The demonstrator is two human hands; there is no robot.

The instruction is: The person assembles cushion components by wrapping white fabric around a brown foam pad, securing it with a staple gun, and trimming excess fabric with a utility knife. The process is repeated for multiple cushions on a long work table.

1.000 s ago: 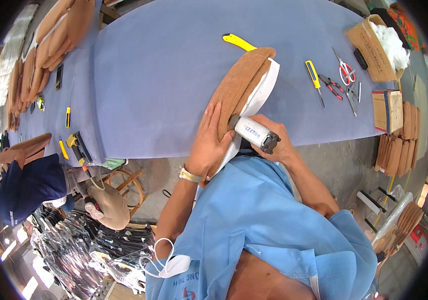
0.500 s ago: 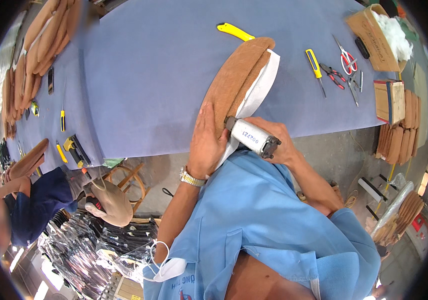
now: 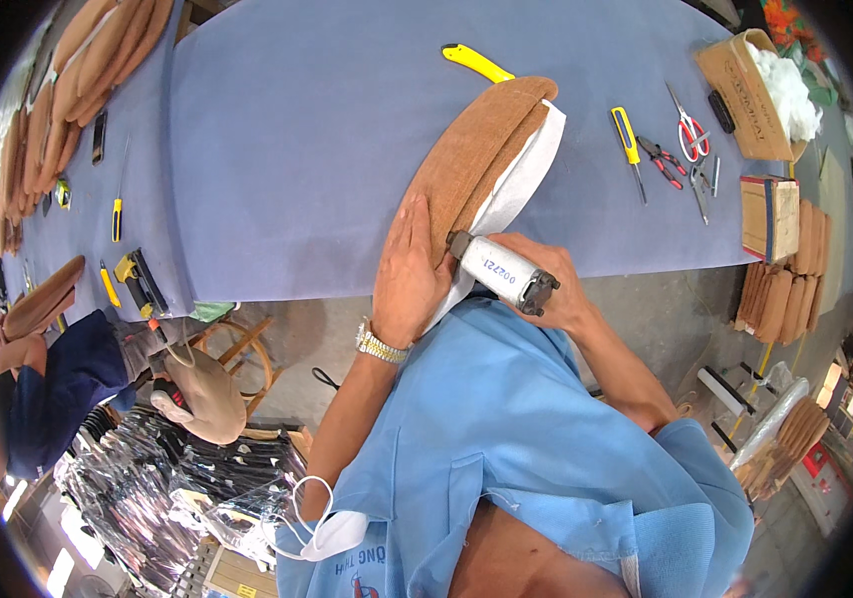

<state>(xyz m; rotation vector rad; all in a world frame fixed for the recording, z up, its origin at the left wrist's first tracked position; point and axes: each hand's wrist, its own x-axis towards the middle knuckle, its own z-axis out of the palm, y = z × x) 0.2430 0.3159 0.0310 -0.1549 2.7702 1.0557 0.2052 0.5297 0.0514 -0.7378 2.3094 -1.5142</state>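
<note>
A long brown upholstered cushion (image 3: 481, 140) with a white fabric edge (image 3: 521, 174) reaches from the blue-covered table toward my body. Across its brown side lie the outstretched fingers of my left hand (image 3: 412, 274), with the thumb at the folded edge, holding it. My right hand (image 3: 551, 274) is wrapped round a silver staple gun (image 3: 501, 271), whose handle is mostly hidden. The gun's dark nose meets the cushion's edge beside my left thumb. Past the cushion's far end lies a yellow-handled tool (image 3: 476, 62), partly covered by it.
On the blue table (image 3: 297, 159), to the right, are a yellow screwdriver (image 3: 626, 140), pliers (image 3: 661, 159) and red-handled scissors (image 3: 691, 135). A cardboard box (image 3: 745, 95) holds white stuffing. Brown cushions (image 3: 98, 60) are piled at far left. Another person (image 3: 68, 389) works at left near a staple gun (image 3: 142, 284).
The view has shifted slightly. Both hands, the staple gun and the cushion keep nearly the same places relative to each other.
</note>
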